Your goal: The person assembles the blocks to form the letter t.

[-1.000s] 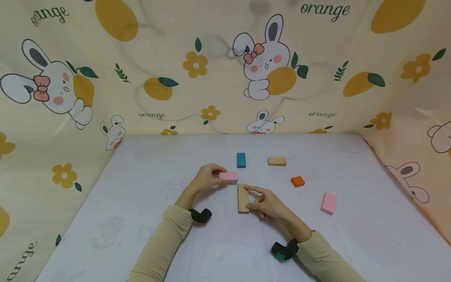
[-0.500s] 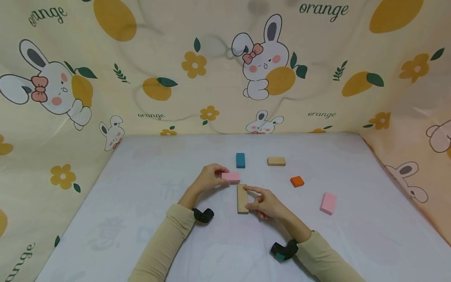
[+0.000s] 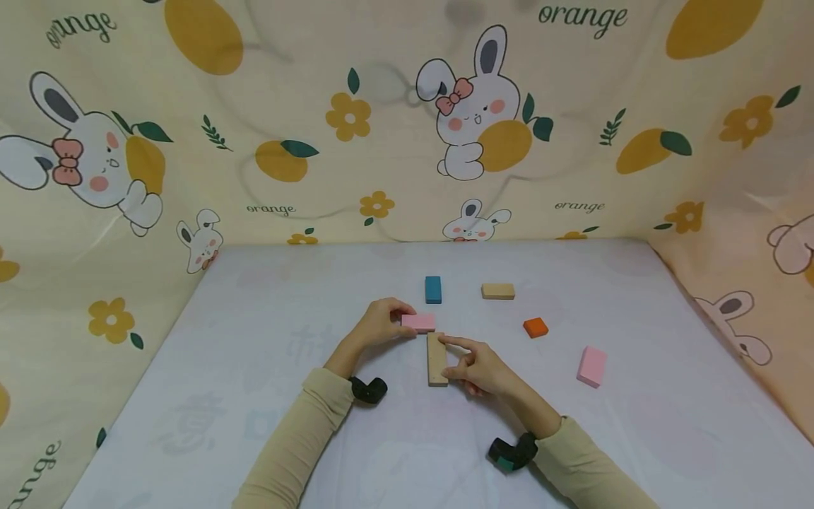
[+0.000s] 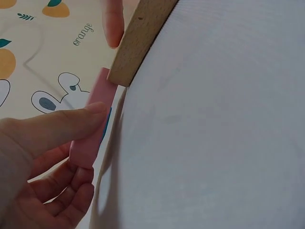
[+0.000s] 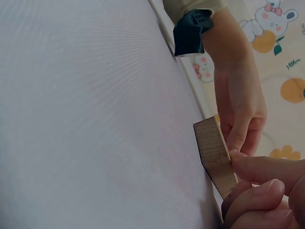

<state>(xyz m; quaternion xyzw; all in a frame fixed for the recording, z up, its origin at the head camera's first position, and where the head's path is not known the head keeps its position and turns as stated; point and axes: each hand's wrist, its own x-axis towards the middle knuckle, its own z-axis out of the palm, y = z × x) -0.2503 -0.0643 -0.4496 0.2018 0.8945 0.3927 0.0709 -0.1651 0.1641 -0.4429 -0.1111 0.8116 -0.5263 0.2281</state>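
My left hand (image 3: 379,324) pinches a pink block (image 3: 417,323) between thumb and fingers. The block lies crosswise at the far end of a long plain wooden block (image 3: 437,359). In the left wrist view, the end of the pink block (image 4: 97,119) meets the corner of the wooden block (image 4: 138,40). My right hand (image 3: 481,367) holds the wooden block, index finger at its far right corner and thumb lower along its right edge. Behind the pink block lies a blue block (image 3: 433,290), mostly hidden in the left wrist view.
To the right on the white table (image 3: 267,424) lie a small wooden block (image 3: 498,291), an orange block (image 3: 535,327) and a second pink block (image 3: 592,366). A cloth (image 3: 254,113) printed with rabbits and oranges hangs behind and along both sides.
My left hand has slid the pink block a little right and slightly nearer, up to the far end of the long wooden block. The right hand stays in place on that block.
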